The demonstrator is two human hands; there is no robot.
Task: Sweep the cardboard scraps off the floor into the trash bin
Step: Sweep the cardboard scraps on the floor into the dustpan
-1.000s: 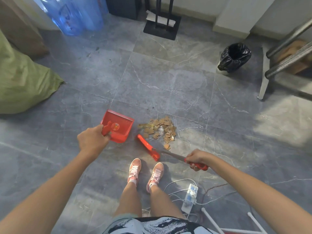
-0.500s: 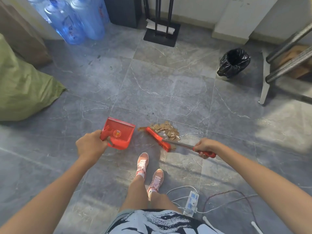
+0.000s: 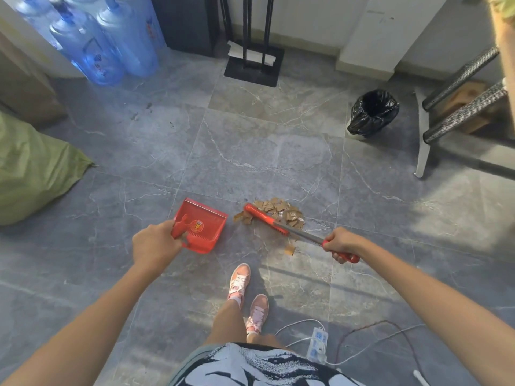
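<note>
Two hands in use. Left hand [image 3: 156,245] is closed around the handle of a red dustpan [image 3: 201,224]; the pan sits low over the grey marble-pattern floor tiles [image 3: 264,151], mouth turned away from the person, and no scraps are visible in it. A round yellow-and-red sticker is on the pan; its writing is too small to read. Right hand [image 3: 341,243] is closed around the red end of a hand broom [image 3: 281,225] with a metal shaft; the red broom head lies against the near-left side of the cardboard scraps [image 3: 278,213].

Scraps: small brown torn pieces, heaped in one loose pile just right of the dustpan, apart from it. One stray piece [image 3: 289,249] lies nearer the feet.

Trash bin [image 3: 372,112]: lined with a black bag, standing well apart from the pile, toward the far right of the floor beside a white frame leg [image 3: 422,151]. Interior is dark; contents cannot be told.

Blue water jugs [image 3: 106,43] stand at the far left; label print unreadable.
</note>
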